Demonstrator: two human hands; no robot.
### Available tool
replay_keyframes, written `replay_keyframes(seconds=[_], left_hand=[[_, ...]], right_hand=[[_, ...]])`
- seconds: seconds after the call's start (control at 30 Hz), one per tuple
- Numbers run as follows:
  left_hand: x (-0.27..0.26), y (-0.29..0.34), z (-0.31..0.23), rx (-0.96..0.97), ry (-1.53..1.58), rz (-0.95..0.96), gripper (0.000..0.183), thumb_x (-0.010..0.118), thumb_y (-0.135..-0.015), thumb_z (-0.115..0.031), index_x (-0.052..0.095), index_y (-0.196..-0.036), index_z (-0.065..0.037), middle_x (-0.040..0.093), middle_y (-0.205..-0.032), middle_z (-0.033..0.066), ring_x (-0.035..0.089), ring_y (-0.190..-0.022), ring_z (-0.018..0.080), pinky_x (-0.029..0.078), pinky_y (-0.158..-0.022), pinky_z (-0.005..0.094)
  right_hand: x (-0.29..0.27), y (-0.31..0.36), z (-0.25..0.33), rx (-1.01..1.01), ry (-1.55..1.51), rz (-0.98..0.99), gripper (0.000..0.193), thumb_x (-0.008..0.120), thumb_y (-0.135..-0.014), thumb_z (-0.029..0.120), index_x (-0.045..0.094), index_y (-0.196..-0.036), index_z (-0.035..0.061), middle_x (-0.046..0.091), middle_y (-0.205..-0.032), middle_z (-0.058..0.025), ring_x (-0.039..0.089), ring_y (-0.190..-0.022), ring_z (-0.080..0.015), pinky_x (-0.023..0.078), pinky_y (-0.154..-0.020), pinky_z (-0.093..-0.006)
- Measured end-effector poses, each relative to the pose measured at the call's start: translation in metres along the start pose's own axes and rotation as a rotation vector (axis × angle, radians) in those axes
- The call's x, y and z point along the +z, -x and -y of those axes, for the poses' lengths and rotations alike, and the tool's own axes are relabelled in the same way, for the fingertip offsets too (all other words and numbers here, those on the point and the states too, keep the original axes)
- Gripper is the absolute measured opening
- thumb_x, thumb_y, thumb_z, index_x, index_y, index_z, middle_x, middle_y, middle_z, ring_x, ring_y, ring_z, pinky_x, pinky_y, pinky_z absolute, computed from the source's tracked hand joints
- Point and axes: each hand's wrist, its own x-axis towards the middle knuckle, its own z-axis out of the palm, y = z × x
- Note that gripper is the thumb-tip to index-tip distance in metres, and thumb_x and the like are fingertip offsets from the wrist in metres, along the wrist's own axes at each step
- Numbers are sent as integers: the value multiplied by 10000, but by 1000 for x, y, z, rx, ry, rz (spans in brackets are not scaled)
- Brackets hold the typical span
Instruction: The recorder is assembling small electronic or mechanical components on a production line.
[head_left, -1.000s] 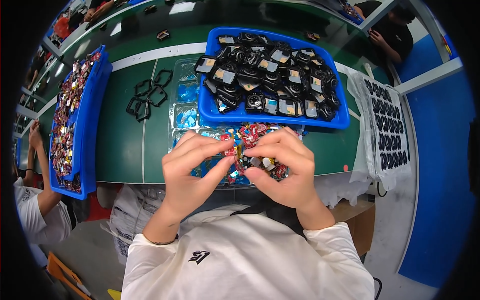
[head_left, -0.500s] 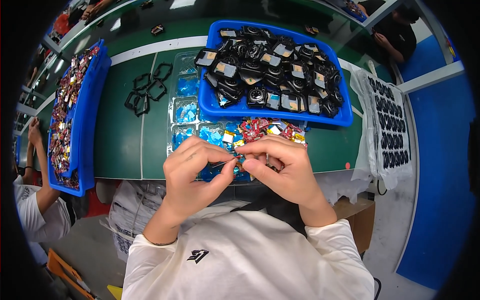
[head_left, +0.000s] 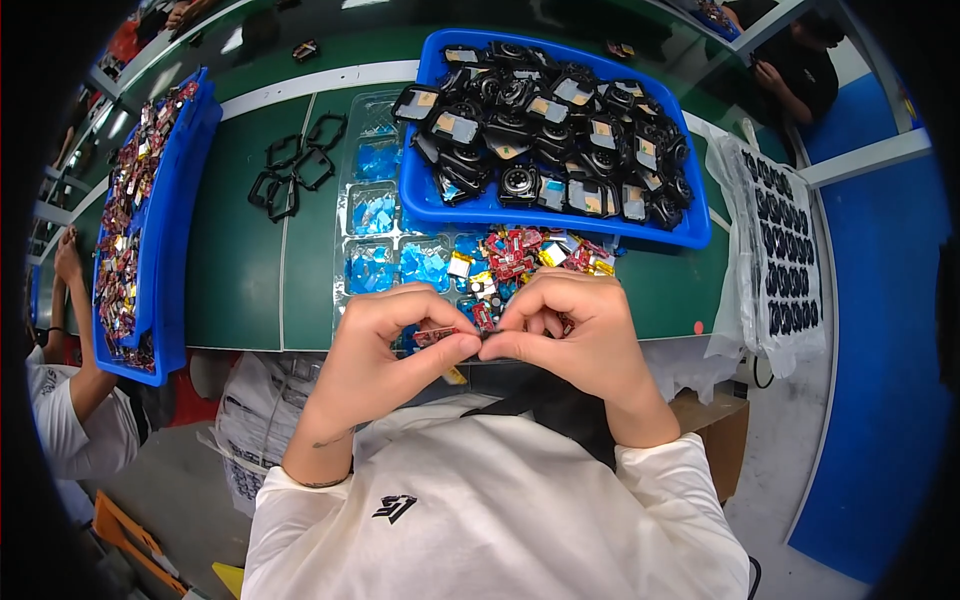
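Note:
Both my hands meet over the near edge of the green table, fingertips almost touching. In my left hand (head_left: 392, 345) a small red circuit board (head_left: 434, 336) is pinched between thumb and fingers. My right hand (head_left: 570, 335) is closed, thumb against forefinger, on a small dark part (head_left: 488, 332) right beside the board; its kind is too small to tell. Just beyond the fingertips is another red piece (head_left: 484, 315); whether it joins the held parts I cannot tell. Behind my hands lies a pile of red circuit boards (head_left: 515, 252) with silver and yellow battery-like pieces.
A blue bin (head_left: 705, 235) of black camera-like housings stands at the back, over a clear tray (head_left: 345, 225) with blue film pieces. Black frames (head_left: 315, 168) lie left of it. Another blue bin (head_left: 175, 300) holds boards. Stacked trays of black parts (head_left: 785, 235) stand right.
My hands have come slightly nearer to me, with the fingertips lower. The red board in my left hand now shows plainly, and a yellow-tipped piece appears below the fingers.

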Motion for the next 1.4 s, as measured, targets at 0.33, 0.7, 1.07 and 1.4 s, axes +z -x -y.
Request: replay_keyframes(seconds=[0.33, 0.7, 1.07, 1.4], left_hand=[[1, 6, 4, -61, 226, 45, 46, 660, -816, 18, 636, -841, 47, 638, -780, 63, 591, -692, 93, 472, -610, 207], [10, 2, 13, 81, 574, -55, 56, 624, -861, -10, 586, -867, 30, 609, -776, 56, 612, -703, 104, 516, -641, 229], [17, -8, 20, 135, 468, -424, 95, 611, -884, -59, 589, -916, 28, 644, -827, 92, 642, -750, 130, 525, -650, 235], [12, -9, 18, 143, 587, -539, 120, 557, -924, -108, 559, -956, 8, 638, -873, 112, 647, -782, 185, 547, -709, 290]], right_hand=[[1, 5, -13, -10, -359, 121, 81, 703, -721, -90, 648, -765, -50, 655, -746, -118, 614, -679, -157, 480, -598, -237], [16, -4, -13, 58, -320, -198, 94, 673, -834, 59, 631, -818, -24, 626, -688, -21, 564, -619, -47, 443, -540, -186], [26, -14, -2, -44, -142, -169, 112, 624, -829, 19, 651, -929, -26, 625, -835, -73, 582, -615, -109, 454, -513, -227], [24, -31, 5, -230, 195, -74, 92, 702, -769, 90, 663, -804, 14, 614, -692, -56, 554, -548, -135, 421, -479, -247]])
